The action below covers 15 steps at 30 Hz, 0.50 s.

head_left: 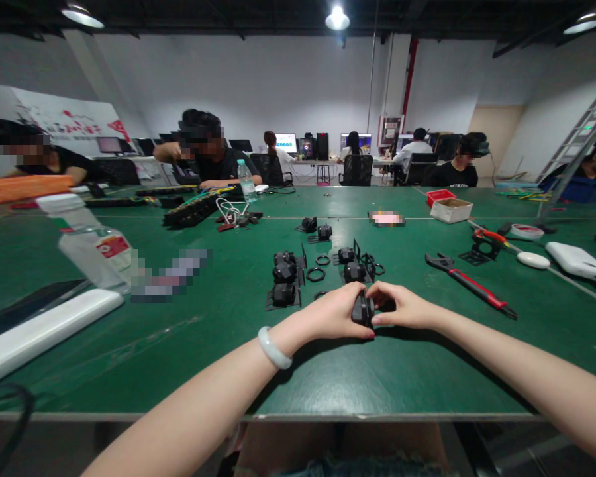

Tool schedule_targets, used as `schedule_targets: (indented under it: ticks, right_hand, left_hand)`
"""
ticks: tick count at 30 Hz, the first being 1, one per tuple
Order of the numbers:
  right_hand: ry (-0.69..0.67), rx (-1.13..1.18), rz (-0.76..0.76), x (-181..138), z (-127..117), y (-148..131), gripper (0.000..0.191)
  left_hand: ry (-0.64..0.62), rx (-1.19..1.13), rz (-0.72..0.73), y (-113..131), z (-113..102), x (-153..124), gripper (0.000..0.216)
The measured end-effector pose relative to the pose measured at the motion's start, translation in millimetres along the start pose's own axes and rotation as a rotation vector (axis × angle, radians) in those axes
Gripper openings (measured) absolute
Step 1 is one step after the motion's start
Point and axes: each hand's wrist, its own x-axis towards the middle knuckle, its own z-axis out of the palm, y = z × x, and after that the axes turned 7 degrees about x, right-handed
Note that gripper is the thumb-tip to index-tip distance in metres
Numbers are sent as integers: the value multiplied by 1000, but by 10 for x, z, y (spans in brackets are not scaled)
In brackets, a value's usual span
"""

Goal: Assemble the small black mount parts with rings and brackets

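My left hand, with a pale bracelet on its wrist, grips a black plastic fitting just above the green table. From the other side, the curled fingers and thumb of my right hand close on the same fitting; its far side is hidden by my fingers. Beyond my hands stand similar black fittings on flat black plates, one cluster to the left and another straight ahead. Black hexagonal ring nuts lie between these clusters. Farther back sit two more black fittings.
Right of my hands lie an adjustable wrench with red-black handle, a black bracket and a white power bank. Small boxes stand farther back. At left are a large plastic bottle and a long white object. Several people sit beyond.
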Motion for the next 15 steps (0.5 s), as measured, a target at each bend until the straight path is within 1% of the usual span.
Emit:
schedule_targets:
  ticks: [7,11,15]
  right_hand:
    - [-4,14,9,8,-3,-11,33]
    - [33,-15,38,24,-3,-7,27]
    - [75,-50,55,39,8,1,29]
  left_hand:
    - [4,-7,9,-1,-2,-1,57]
    - [7,-6,13,1,-5,-3,59]
    - [10,-5,14,8,-10,-3,59]
